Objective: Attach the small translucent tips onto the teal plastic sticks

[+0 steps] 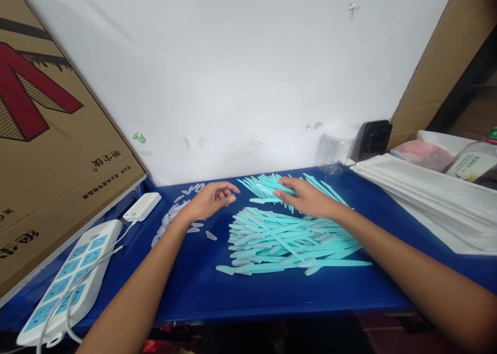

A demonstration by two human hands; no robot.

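My right hand (300,196) is closed around a small bundle of turquoise eyebrow razors (267,180), above more razors lying at the back of the table. My left hand (215,198) is a little to the left, fingers loosely curled and apart from the thumb, with nothing visible in it. Below and beside that hand lie loose translucent blade caps (171,217), partly hidden by my wrist. In front of my right hand spreads a big pile of turquoise razors (272,240), with pale caps on their ends.
The blue table (240,297) meets a white wall at the back. On the left are a power strip (73,276), a white charger (142,206) with cables and a large cardboard box (58,136). A clear plastic jar (336,152) and stacked white sheets (430,193) are on the right.
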